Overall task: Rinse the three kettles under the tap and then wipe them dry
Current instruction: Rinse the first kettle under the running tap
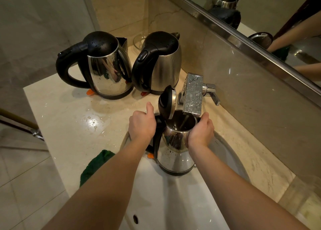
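Note:
A steel kettle [175, 153] with its black lid flipped up hangs over the white sink [173, 198], its mouth right under the chrome tap [192, 92]. A thin stream runs from the tap into it. My left hand [141, 125] grips its black handle, thumb raised. My right hand [201, 130] wraps the kettle's upper body near the spout. Two more steel kettles stand on the counter behind, lids closed and beaded with drops: one at the left [107, 64], one beside it [161, 63].
A green cloth [94, 165] lies at the counter's front edge left of the sink. The marble counter [69, 118] is wet in patches. A glass bowl [139, 40] sits behind the kettles. A mirror [260, 9] runs along the right wall.

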Available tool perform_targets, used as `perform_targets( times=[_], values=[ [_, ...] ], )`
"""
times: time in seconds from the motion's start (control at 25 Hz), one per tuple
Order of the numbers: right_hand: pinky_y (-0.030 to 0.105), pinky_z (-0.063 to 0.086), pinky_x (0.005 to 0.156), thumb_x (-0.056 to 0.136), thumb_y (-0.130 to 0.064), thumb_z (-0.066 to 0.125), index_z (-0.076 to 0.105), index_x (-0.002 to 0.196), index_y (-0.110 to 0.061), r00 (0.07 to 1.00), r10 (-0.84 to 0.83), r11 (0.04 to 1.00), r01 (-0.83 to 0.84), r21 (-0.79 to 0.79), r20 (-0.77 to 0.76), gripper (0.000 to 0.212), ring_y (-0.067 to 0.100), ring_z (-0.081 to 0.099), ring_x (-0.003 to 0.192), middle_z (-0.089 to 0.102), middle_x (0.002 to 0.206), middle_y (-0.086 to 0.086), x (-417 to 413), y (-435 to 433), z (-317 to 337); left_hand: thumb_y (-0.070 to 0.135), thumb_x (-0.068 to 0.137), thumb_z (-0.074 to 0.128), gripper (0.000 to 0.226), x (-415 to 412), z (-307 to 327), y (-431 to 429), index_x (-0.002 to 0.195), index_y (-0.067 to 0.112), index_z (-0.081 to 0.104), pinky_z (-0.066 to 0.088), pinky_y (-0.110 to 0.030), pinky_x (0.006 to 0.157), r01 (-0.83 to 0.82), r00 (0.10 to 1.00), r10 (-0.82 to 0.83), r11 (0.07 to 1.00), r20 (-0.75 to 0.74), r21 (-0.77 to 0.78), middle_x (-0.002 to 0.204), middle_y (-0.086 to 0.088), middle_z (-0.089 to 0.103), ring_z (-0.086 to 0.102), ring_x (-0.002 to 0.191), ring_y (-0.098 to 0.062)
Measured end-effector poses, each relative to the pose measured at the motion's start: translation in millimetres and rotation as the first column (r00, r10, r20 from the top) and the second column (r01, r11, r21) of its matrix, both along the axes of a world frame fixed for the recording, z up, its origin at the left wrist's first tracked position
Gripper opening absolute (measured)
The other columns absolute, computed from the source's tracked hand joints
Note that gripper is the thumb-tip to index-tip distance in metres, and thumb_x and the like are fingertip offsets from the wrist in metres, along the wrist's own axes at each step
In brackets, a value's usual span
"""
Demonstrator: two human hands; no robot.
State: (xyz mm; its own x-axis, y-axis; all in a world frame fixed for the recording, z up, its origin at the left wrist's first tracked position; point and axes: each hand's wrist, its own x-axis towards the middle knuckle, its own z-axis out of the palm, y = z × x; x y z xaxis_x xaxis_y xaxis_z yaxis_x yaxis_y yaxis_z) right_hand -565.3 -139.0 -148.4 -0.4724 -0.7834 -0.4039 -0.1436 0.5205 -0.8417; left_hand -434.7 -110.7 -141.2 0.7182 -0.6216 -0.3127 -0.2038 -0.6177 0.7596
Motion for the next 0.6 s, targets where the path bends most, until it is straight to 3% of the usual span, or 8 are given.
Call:
perform_targets(
  times=[0.6],
  values=[
    [0.042, 0.041, 0.076, 0.1, -0.044, 0.031, 0.058, 0.091, -0.012, 1.0, 0.012, 1.0, -0.012, -0.007, -0.015, 0.043, 0.019, 0.051, 0.074, 0.054, 0.077, 0.002, 2.3, -0.4, 2.3, 0.052, 0.101, 0.035, 0.063, 2.5, -0.8, -0.1, 0.056, 0.008, 0.042, 0.037, -0.033, 0.056, -0.006, 1.0, 0.006, 1.0, -0.003, 0.002, 0.059, -0.008, 0.046, 0.044, 0.055, -0.019]
  ],
)
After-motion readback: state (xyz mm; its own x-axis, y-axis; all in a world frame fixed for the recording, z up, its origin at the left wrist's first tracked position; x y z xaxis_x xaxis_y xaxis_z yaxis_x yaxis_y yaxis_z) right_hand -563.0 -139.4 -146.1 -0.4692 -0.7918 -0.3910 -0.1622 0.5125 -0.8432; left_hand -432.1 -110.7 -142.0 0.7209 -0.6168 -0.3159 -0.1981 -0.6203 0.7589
